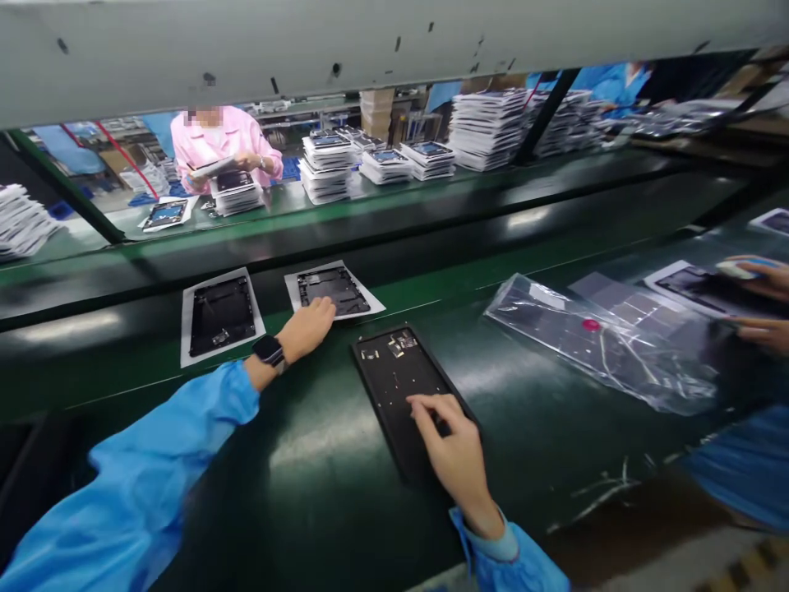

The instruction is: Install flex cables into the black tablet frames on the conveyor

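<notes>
A black tablet frame (pixel 394 370) lies on the dark green work surface (pixel 320 460) in front of me. My right hand (pixel 453 452) rests on its near end, fingers curled down onto it. My left hand (pixel 306 326), a smartwatch on the wrist, reaches forward and touches the near edge of a white sheet (pixel 363 308) carrying another black frame (pixel 333 289); its fingers are bent and hidden underneath. A second frame on a white sheet (pixel 220 314) lies to the left of that one.
A crumpled clear plastic bag (pixel 604 345) with dark sheets lies at right. A co-worker's hands (pixel 761 304) work on a frame at the far right. Across the green conveyor a person in pink (pixel 222 144) handles trays beside several stacks (pixel 486 127).
</notes>
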Demonstrator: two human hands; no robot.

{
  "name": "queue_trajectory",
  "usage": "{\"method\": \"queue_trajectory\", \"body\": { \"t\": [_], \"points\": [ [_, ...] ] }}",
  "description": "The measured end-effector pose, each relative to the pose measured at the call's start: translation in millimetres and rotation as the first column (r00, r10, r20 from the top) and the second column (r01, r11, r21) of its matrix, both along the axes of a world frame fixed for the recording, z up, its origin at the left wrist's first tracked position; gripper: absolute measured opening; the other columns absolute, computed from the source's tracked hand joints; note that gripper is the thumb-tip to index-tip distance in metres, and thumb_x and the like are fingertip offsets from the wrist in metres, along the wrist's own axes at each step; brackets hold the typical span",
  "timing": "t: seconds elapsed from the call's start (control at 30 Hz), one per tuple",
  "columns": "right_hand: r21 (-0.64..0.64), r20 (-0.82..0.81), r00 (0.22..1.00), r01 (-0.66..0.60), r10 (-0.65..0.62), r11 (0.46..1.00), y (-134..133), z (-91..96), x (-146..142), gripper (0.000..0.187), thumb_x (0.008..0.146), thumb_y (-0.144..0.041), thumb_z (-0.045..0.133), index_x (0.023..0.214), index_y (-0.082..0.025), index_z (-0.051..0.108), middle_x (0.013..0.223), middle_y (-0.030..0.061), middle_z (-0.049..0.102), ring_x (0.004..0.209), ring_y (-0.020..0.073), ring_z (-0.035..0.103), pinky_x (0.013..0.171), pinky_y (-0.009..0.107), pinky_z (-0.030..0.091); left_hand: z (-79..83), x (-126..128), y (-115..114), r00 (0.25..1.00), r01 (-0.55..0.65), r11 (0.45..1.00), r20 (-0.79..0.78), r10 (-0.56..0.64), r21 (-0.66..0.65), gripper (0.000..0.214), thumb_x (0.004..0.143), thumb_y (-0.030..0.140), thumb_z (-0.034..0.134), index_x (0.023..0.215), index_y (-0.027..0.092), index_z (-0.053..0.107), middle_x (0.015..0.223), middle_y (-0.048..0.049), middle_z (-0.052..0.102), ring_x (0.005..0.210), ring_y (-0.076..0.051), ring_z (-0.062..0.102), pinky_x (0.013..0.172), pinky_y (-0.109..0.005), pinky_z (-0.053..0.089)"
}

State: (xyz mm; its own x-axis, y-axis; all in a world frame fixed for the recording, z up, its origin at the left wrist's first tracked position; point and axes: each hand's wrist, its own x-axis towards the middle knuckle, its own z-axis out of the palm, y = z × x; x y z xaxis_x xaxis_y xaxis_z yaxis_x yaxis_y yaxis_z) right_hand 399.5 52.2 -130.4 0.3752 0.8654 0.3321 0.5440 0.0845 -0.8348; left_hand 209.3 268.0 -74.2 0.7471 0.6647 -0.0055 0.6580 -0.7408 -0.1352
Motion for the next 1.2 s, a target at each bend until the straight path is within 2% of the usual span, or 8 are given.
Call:
{"method": "queue_trajectory", "body": {
  "t": [0.07, 0.17, 0.37, 0.5, 0.6, 0.77, 1.03, 1.2],
  "points": [
    [-0.052, 0.032, 0.998, 0.054, -0.052, 0.997, 3.6, 3.6, 15.4, 0.019, 0.089, -0.032, 0.056, 0.093, -0.020, 0.071, 0.083, 0.0062, 0.067, 0.075, 0.0210, 0.060, 0.071, 0.034, 0.048, 6.5, -28.2, -33.8, 1.000, 0.001, 1.000, -0.011, 0.000, 0.012, 0.031, 0.084, -0.004, 0.040, 0.104, 0.014, 0.056, 0.114, -0.0147, 0.057, 0.108, -0.026, 0.053, 0.085, -0.036, 0.050],
    [-0.189, 0.110, 0.993, -0.026, 0.047, 0.982, 16.0, 9.0, 33.4, 0.020, 0.086, -0.032, 0.056, 0.093, -0.020, 0.070, 0.077, 0.0052, 0.067, 0.073, 0.0220, 0.059, 0.071, 0.035, 0.047, 3.2, -67.2, -101.3, 1.000, -0.024, 1.000, 0.018, 0.024, -0.004, 0.036, 0.080, -0.004, 0.040, 0.102, 0.018, 0.057, 0.112, -0.0120, 0.060, 0.105, -0.026, 0.055, 0.087, -0.038, 0.050],
    [-0.374, 0.323, 0.913, -0.117, 0.248, 0.920, 44.6, 17.4, 34.4, 0.009, 0.080, -0.027, 0.059, 0.081, -0.022, 0.067, 0.068, 0.0027, 0.067, 0.076, 0.0234, 0.059, 0.069, 0.033, 0.042, -46.6, -119.7, -241.2, 0.962, -0.078, 0.995, 0.266, 0.058, 0.062, 0.047, 0.074, -0.007, 0.036, 0.103, 0.022, 0.060, 0.105, -0.0092, 0.065, 0.097, -0.025, 0.061, 0.087, -0.038, 0.051],
    [-0.438, 0.391, 0.887, -0.056, 0.246, 0.897, 47.3, 18.5, 26.9, 0.005, 0.079, -0.025, 0.061, 0.077, -0.022, 0.065, 0.066, 0.0011, 0.065, 0.072, 0.0216, 0.059, 0.067, 0.032, 0.039, -73.5, -134.7, -295.0, 0.926, -0.110, 0.991, 0.371, 0.076, 0.071, 0.046, 0.076, -0.005, 0.037, 0.104, 0.023, 0.061, 0.103, -0.0078, 0.069, 0.094, -0.023, 0.066, 0.084, -0.037, 0.055],
    [-0.463, 0.401, 0.879, -0.048, 0.258, 0.885, 42.5, 16.8, 20.5, 0.005, 0.080, -0.024, 0.061, 0.080, -0.021, 0.065, 0.066, 0.0005, 0.064, 0.069, 0.0206, 0.059, 0.066, 0.031, 0.039, -77.1, -142.7, -312.4, 0.867, -0.191, 0.982, 0.469, 0.170, -0.005, 0.028, 0.086, 0.008, 0.045, 0.103, 0.023, 0.062, 0.106, -0.0094, 0.069, 0.094, -0.025, 0.068, 0.082, -0.037, 0.058],
    [-0.403, 0.461, 0.787, -0.228, 0.411, 0.887, 41.1, 11.2, 10.5, 0.010, 0.080, -0.019, 0.061, 0.088, -0.022, 0.066, 0.072, 0.0018, 0.062, 0.075, 0.0208, 0.056, 0.070, 0.031, 0.040, -63.9, -170.6, -314.9, 0.678, -0.380, 0.913, 0.627, 0.383, -0.147, 0.018, 0.092, 0.022, 0.050, 0.106, 0.026, 0.061, 0.112, -0.0101, 0.067, 0.105, -0.026, 0.065, 0.090, -0.042, 0.056],
    [-0.485, 0.345, 0.696, -0.441, 0.629, 0.755, 69.8, 4.1, 23.2, 0.009, 0.073, -0.028, 0.060, 0.065, -0.024, 0.063, 0.070, 0.0060, 0.060, 0.072, 0.0242, 0.055, 0.071, 0.037, 0.042, -50.0, -210.2, -303.4, 0.446, -0.617, 0.739, 0.654, 0.611, -0.269, 0.012, 0.093, 0.026, 0.050, 0.094, 0.023, 0.061, 0.102, -0.0077, 0.068, 0.102, -0.025, 0.063, 0.095, -0.043, 0.050],
    [-0.330, 0.309, 0.798, -0.420, 0.517, 0.845, 65.7, 19.2, 24.1, 0.018, 0.070, -0.042, 0.058, 0.066, -0.025, 0.061, 0.081, 0.0102, 0.068, 0.084, 0.0292, 0.059, 0.083, 0.042, 0.043, -47.5, -215.0, -276.3, 0.419, -0.699, 0.655, 0.578, 0.700, -0.286, 0.009, 0.092, 0.024, 0.050, 0.094, 0.023, 0.059, 0.097, -0.0070, 0.066, 0.097, -0.025, 0.061, 0.091, -0.041, 0.049]
  ]
}}
